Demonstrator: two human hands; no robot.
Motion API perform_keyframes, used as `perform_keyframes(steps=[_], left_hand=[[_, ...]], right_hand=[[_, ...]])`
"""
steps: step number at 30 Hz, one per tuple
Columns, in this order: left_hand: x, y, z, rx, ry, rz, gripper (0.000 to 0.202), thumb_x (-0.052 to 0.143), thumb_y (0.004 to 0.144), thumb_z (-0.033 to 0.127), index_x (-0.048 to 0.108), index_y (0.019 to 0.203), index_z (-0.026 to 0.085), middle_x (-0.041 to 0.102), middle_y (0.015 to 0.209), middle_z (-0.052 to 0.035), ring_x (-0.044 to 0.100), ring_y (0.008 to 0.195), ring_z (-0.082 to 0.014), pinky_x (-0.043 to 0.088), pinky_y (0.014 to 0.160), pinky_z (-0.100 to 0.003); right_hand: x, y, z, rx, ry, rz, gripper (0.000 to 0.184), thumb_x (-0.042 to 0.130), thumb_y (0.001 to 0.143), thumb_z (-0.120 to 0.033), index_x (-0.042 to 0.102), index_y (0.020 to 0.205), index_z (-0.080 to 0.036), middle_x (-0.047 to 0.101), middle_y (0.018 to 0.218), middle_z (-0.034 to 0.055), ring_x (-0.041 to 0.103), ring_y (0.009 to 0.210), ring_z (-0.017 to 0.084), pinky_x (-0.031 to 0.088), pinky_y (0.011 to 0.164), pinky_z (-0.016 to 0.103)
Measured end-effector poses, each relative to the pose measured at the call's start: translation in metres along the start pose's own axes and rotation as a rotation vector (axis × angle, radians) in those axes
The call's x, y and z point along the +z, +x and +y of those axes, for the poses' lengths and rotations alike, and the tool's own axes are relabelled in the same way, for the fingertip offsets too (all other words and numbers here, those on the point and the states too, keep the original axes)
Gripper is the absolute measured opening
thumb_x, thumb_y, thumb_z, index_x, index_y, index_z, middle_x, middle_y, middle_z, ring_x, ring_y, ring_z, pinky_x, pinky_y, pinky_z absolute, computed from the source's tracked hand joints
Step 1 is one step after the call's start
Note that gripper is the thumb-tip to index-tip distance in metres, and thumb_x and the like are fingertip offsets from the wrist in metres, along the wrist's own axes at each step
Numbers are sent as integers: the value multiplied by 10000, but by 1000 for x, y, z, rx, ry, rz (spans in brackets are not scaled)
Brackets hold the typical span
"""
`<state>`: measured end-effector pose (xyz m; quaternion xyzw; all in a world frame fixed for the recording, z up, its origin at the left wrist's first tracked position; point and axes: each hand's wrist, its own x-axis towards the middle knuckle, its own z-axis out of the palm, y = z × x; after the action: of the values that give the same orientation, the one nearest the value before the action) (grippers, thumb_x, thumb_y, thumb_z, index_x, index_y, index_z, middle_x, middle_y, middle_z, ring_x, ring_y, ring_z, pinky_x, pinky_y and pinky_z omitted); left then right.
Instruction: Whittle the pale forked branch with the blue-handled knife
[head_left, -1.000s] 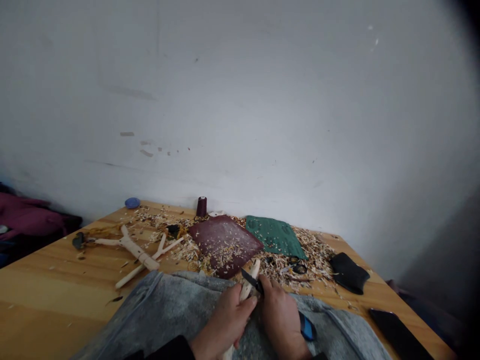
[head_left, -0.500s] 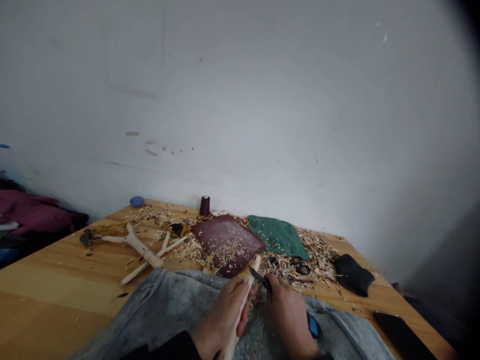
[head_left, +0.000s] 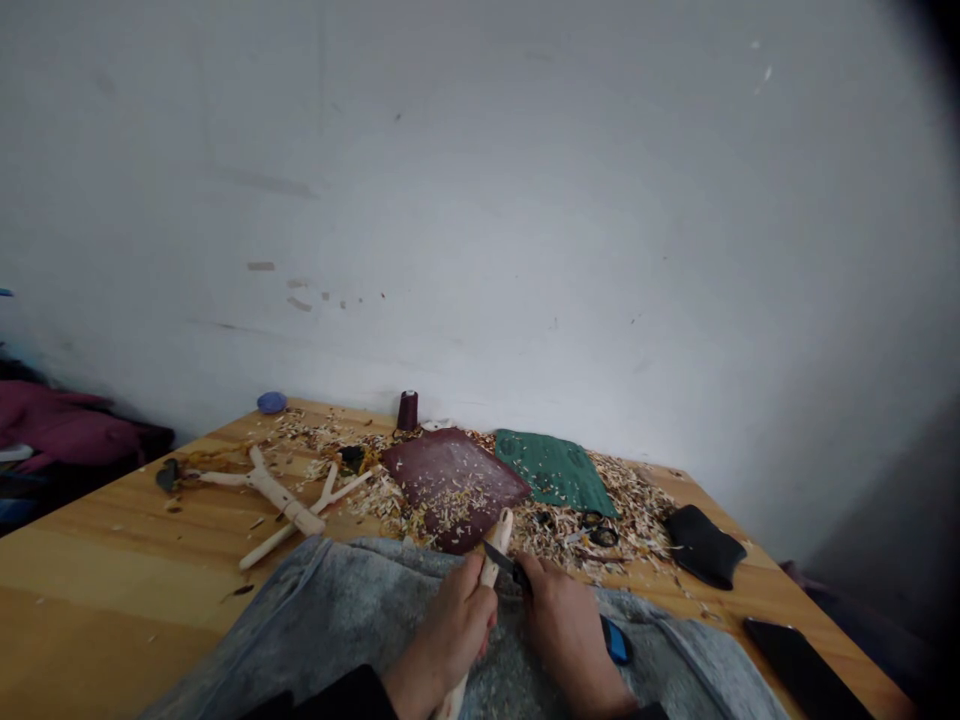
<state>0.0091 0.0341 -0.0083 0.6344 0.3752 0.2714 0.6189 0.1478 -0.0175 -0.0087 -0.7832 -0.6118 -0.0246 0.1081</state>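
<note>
My left hand (head_left: pixel 454 630) is closed around a pale peeled wooden stick (head_left: pixel 495 565), whose lower end runs down past the hand and whose upper end rises above it. My right hand (head_left: pixel 562 640) grips a small knife with a black blade (head_left: pixel 501 560), and the blade's edge lies against the stick just above my left hand. The knife's handle is hidden in my fist. Both hands are over a grey cloth (head_left: pixel 360 600) spread across my lap, with a blue object (head_left: pixel 616 641) lying on it beside my right hand.
A wooden table (head_left: pixel 112 540) is strewn with shavings. On it are a forked carved branch (head_left: pixel 281 503), a maroon leather sheet (head_left: pixel 450 490), a green sheet (head_left: pixel 555 473), black scissors (head_left: pixel 596 530), a black pouch (head_left: pixel 703 546), a phone (head_left: pixel 802 665), a dark thread spool (head_left: pixel 407 411) and a blue disc (head_left: pixel 271 402). A white wall stands behind.
Since half a second ago, the knife blade has moved down and left onto the stick, and my hands have come closer together. The stick now stands more upright. The view has shifted only slightly.
</note>
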Motion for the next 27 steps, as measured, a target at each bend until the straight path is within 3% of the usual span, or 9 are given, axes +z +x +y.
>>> perform_keyframes(steps=[4,8,13,16,20,24,27], left_hand=[[-1,2,-3,-25,66,-85,69,413,716,191,468,748,218,519,544,58,478,422,-102,340,439,-214],[-12,2,3,11,221,-110,191,463,761,273,539,601,201,552,500,3,541,530,-150,384,554,-258],[-26,-2,12,-82,165,-313,85,499,688,236,554,721,180,591,549,8,529,521,-138,348,510,-245],[-28,-3,11,-125,101,-374,120,518,686,263,526,774,182,599,574,2,542,528,-140,378,519,-247],[-24,-3,8,-130,-30,-372,205,513,729,359,510,820,175,605,576,-3,537,473,-127,400,504,-251],[-14,-4,9,-38,-164,-280,172,517,691,331,506,736,166,609,593,-11,558,474,-114,406,521,-247],[-7,-7,7,-43,-245,-211,204,527,659,334,496,777,171,624,658,-13,602,516,-131,394,494,-237]], right_hand=[[-2,-2,-4,-36,16,-20,403,391,842,-40,619,1114,-230,702,931,48,657,832,169,384,646,219],[-2,-4,-7,-81,45,-31,385,409,833,-58,622,1106,-229,701,915,45,656,824,173,381,657,225],[2,-6,-9,-104,39,-36,362,427,827,-63,623,1084,-225,696,910,44,658,802,183,378,644,233],[2,-6,-9,-115,36,-31,337,430,829,-63,628,1053,-219,694,893,42,657,798,188,380,642,237],[-2,-7,-11,-114,43,-13,312,441,831,-57,625,1034,-207,691,890,45,653,801,183,386,653,232],[-7,-7,-13,-102,35,18,303,446,837,-46,618,1030,-204,684,899,47,648,814,184,394,669,238],[-7,-7,-13,-109,2,18,320,449,825,-30,618,1029,-210,680,883,40,647,805,190,397,664,246]])
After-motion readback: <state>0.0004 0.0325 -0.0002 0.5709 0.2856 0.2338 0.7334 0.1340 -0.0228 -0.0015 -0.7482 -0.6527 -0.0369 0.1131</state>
